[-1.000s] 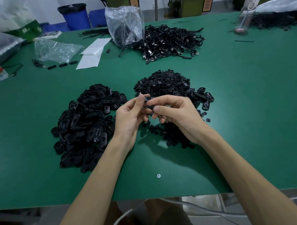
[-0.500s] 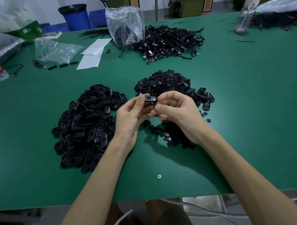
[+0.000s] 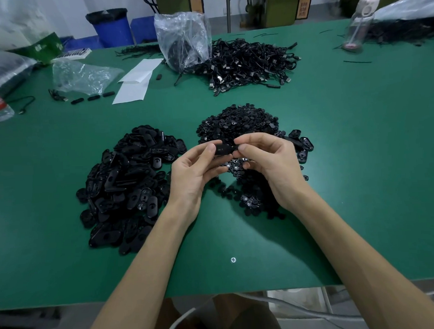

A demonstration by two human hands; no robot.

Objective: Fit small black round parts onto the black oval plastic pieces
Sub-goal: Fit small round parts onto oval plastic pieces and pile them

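You hold one oval piece in the air between both hands, just above the near edge of the heap of round parts and clear of the green table. Your left hand pinches its left end with thumb against curled fingers. Your right hand pinches the right end between thumb and forefinger. Whether a round part sits under those right fingertips, you cannot tell from here; they cover that end.

The piece lies with its long axis running left to right, roughly level, from one hand to the other. One dark broad face is tilted up toward you. Which face carries the seat for the round part is too dark to make out.

Expect it to handle as light, stiff moulded plastic: it should not bend under your fingers, but its smooth skin may slip if you squeeze only the rounded tips. Take it by the long edges near one end, so the seat stays bare. The round parts look tiny and light, likely to roll or flick away, so pinch one by its rim.

The bigger heap of oval pieces lies to your left, apart from the round ones.
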